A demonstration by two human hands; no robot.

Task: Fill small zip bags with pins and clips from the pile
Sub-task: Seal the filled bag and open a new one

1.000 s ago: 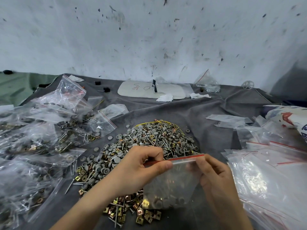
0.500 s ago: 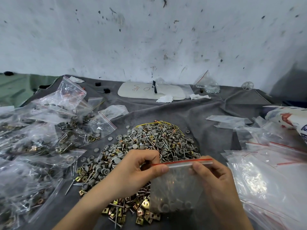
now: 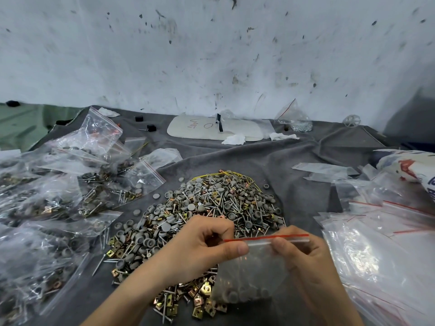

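Note:
A small clear zip bag (image 3: 249,274) with a red strip along its top hangs above the near side of the pile. Several grey caps lie in its bottom. My left hand (image 3: 200,250) pinches the left end of the strip between thumb and fingers. My right hand (image 3: 303,260) pinches the strip further right. The pile (image 3: 211,212) of grey caps, nails and brass clips spreads over the grey cloth (image 3: 294,184) in front of me.
Filled zip bags (image 3: 58,196) are heaped at the left. Empty zip bags (image 3: 381,243) are stacked at the right, beside a printed sack (image 3: 409,168). A white board (image 3: 211,130) and a bag of small metal parts (image 3: 294,121) lie by the stained wall.
Both hands and the bag have drifted slightly right. The right hand's fingers have slid along the top strip.

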